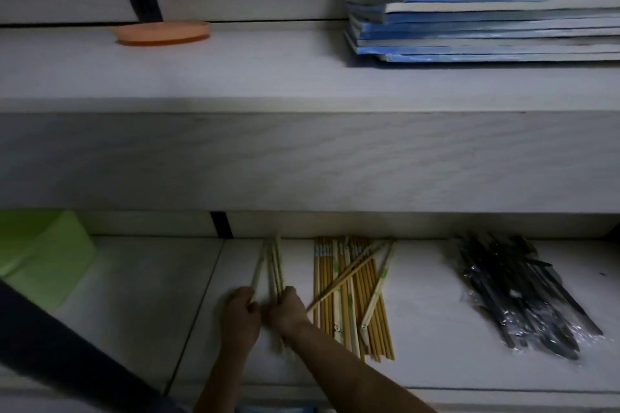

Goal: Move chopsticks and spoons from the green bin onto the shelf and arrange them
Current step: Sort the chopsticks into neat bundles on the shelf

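On the shelf (134,295), fingers (289,294) tight around chopsticks (274,261).

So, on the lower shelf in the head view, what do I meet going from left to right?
From the left: green bin → left hand → right hand, both gripping pale chopsticks → yellow chopstick pile → black utensils in plastic.

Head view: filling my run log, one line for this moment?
phase: arranging | left hand: grips pale chopsticks | right hand: grips them too | where: shelf, beside chopstick pile
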Demonstrator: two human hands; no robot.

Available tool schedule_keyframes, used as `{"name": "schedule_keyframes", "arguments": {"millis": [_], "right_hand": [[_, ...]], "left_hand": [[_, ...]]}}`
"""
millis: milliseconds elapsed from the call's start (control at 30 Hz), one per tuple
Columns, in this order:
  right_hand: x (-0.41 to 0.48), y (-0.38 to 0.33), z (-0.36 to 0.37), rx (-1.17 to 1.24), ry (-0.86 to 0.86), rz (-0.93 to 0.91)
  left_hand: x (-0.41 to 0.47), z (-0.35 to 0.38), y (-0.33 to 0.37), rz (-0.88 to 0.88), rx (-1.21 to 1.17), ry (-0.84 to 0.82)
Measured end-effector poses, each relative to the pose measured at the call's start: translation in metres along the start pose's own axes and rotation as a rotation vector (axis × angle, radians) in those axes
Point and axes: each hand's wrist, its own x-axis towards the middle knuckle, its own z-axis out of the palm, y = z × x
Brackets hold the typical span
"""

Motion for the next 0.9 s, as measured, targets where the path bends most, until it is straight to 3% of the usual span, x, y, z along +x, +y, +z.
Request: {"name": "schedule_keyframes", "arguments": {"millis": [167, 300, 400, 467, 500, 600, 900], "right_hand": [[-0.012, -0.004, -0.013, -0.043, -0.056, -0.066], [-0.034, 0.010, -0.052, -0.060, -0.016, -0.282], [-0.046, 0.033, -0.097, -0.121, 0.398, -0.326], [-0.042, 0.050, -0.127, -0.183, 0.657, -0.227], [-0.037, 0.058, -0.138, -0.211, 0.690, -0.147], [-0.022, 0.073, -0.150, -0.348, 0.552, 0.059], [-0.011, 0.063, -0.153, -0.514, 0.436, 0.164]], "left_hand": [[-0.006, -0.009, 0.004, 0.045, 0.028, 0.058], [-0.032, -0.009, 0.027, 0.321, -0.010, 0.009], [-0.055, 0.007, 0.048, 0.497, 0.155, -0.173], [-0.064, 0.025, 0.056, 0.522, 0.229, -0.260], [-0.067, 0.034, 0.058, 0.532, 0.266, -0.272], [-0.070, 0.051, 0.064, 0.502, 0.335, -0.248], [-0.056, 0.059, 0.078, 0.345, 0.453, -0.275]]}}
